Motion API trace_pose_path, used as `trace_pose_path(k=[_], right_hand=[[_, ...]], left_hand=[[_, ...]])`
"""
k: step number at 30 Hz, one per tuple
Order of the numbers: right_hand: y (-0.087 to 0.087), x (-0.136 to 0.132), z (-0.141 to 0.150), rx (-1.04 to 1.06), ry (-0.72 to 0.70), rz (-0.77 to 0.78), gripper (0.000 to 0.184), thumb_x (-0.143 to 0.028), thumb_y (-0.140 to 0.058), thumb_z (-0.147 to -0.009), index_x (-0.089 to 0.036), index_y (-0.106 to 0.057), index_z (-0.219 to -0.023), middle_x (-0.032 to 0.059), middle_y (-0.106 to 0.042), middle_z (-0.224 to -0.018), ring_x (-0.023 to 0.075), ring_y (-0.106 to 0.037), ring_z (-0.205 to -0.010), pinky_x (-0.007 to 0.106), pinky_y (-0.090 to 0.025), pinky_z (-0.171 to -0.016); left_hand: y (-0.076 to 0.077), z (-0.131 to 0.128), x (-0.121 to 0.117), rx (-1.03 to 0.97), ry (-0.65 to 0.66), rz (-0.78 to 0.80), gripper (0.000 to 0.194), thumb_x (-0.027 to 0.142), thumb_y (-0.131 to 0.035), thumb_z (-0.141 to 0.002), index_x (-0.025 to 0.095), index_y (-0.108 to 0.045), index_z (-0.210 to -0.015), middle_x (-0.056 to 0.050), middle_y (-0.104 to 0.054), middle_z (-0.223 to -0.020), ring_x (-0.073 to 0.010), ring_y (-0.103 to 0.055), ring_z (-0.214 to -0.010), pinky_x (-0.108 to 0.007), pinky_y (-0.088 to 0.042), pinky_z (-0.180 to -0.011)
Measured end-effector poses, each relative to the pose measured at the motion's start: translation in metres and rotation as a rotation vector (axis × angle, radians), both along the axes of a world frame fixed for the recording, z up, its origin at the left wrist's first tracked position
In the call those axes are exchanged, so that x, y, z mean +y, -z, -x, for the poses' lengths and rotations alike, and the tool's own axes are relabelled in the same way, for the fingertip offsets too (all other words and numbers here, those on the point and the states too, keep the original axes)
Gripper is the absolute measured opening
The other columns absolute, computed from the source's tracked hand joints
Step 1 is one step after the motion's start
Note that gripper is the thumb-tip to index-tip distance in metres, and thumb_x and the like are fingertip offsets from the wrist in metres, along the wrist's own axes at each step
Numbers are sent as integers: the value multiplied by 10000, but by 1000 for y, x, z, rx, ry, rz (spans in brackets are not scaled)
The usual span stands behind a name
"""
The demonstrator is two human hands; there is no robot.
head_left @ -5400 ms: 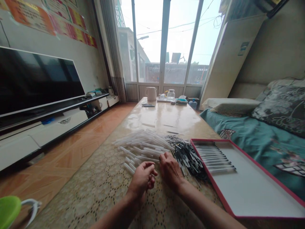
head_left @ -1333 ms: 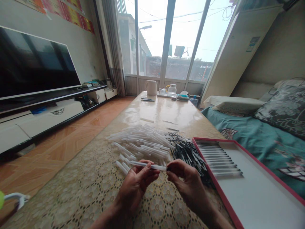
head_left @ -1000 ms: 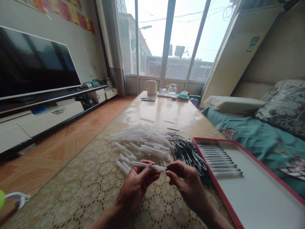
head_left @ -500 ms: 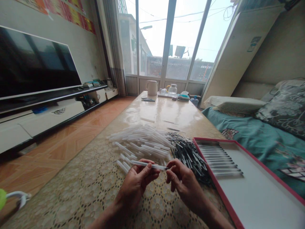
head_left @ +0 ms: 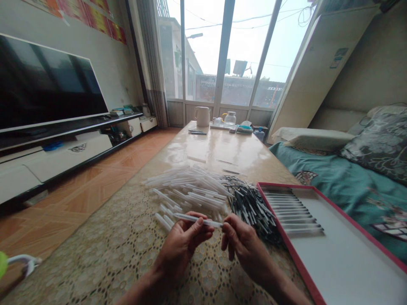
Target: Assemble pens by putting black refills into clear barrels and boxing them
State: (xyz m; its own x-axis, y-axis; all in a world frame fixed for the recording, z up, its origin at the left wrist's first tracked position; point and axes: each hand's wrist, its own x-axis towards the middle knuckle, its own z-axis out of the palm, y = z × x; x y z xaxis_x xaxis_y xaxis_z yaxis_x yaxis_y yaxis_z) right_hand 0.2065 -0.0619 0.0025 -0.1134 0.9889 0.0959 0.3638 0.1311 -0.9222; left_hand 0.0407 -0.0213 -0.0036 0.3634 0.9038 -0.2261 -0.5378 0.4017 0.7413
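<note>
A translucent white pen (head_left: pixel 208 222) lies level between my two hands over the table. My left hand (head_left: pixel 184 239) is closed around its barrel, thumb on top. The fingertips of my right hand (head_left: pixel 240 237) pinch the pen's right end, hiding its tip. Just beyond my hands is a loose heap of white pen barrels (head_left: pixel 193 186). To the right of that heap lies a pile of dark pen refills (head_left: pixel 251 207). A red-rimmed tray (head_left: pixel 352 254) at the right holds a row of assembled pens (head_left: pixel 295 212).
The long table (head_left: pixel 127 245) has a patterned cover. At its far end stand a beige jug (head_left: pixel 202 116), a glass pitcher (head_left: pixel 230 118) and a pack of wipes (head_left: pixel 244 129). A few loose refills (head_left: pixel 231 172) lie mid-table. A teal-covered bed (head_left: pixel 321 169) borders the right side.
My right hand's fingers have closed tighter on the pen's right end, covering the dark tip that showed before. My left hand stays in place.
</note>
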Motion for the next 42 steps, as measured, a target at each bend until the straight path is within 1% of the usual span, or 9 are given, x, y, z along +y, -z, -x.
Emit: trace_pose_path(k=[3, 8, 10, 14, 19, 25, 32, 38, 42], right_hand=[[2, 0, 0, -6, 7, 10, 411, -496, -290, -941, -195, -432, -699, -20, -546, -551, 71, -470, -385, 167, -349, -368], [0, -1, -1, -38, 0, -14, 270, -455, -376, -931, -197, -446, -896, -26, -596, -617, 75, -509, -430, 162, -377, -414], [1, -1, -1, -37, -13, -17, 276, -450, -361, -937, -198, -441, -855, -28, -591, -609, 70, -493, -412, 161, -370, -406], [3, 0, -1, -17, -9, 1, 382, -481, -298, -943, -196, -432, -726, -20, -564, -577, 66, -472, -392, 161, -349, -377], [-2, -2, -1, -34, 1, 4, 292, -478, -354, -929, -203, -444, -889, -29, -588, -602, 67, -476, -392, 158, -355, -388], [4, 2, 1, 29, -10, 46, 387, -505, -302, -934, -205, -402, -711, -33, -548, -553, 58, -452, -362, 153, -335, -358], [3, 0, 2, 26, -14, 53, 318, -495, -352, -923, -205, -429, -816, -43, -571, -569, 61, -454, -362, 152, -343, -364], [10, 2, 1, 82, -21, 77, 403, -550, -340, -907, -207, -409, -706, -44, -558, -524, 69, -450, -351, 166, -331, -356], [16, 3, 1, 73, 3, 54, 463, -560, -319, -910, -199, -431, -642, -37, -527, -469, 78, -447, -384, 184, -338, -403]], left_hand=[[0, 0, -1, 2, 5, 0, 233, 235, -779, -654, 134, -639, -810, -51, -713, -723, -159, -680, -683, -253, -541, -666], [-2, 1, 0, -5, -7, -2, 226, 236, -784, -649, 131, -641, -789, -43, -713, -730, -140, -673, -672, -245, -539, -685], [-1, 1, 1, -3, 2, -2, 223, 237, -780, -655, 130, -641, -793, -44, -713, -725, -140, -674, -675, -240, -538, -677], [0, 1, 0, -5, 15, -4, 223, 234, -774, -662, 129, -640, -806, -49, -713, -722, -148, -676, -681, -238, -536, -659], [-1, 1, -1, -9, -5, -9, 209, 227, -773, -663, 132, -641, -794, -44, -716, -761, -140, -673, -681, -248, -537, -692], [-1, 0, 0, 6, 18, -6, 204, 234, -765, -673, 136, -642, -803, -41, -714, -730, -147, -675, -683, -243, -532, -669], [0, 1, 1, 12, 5, -16, 196, 227, -762, -678, 132, -637, -795, -39, -709, -735, -138, -670, -677, -246, -528, -683], [0, 0, -1, 26, 20, -29, 214, 249, -770, -666, 136, -636, -791, -40, -710, -727, -144, -671, -670, -251, -526, -676], [0, -1, -1, 56, 11, -55, 223, 263, -765, -671, 133, -632, -794, -49, -712, -704, -148, -674, -671, -253, -524, -678]])
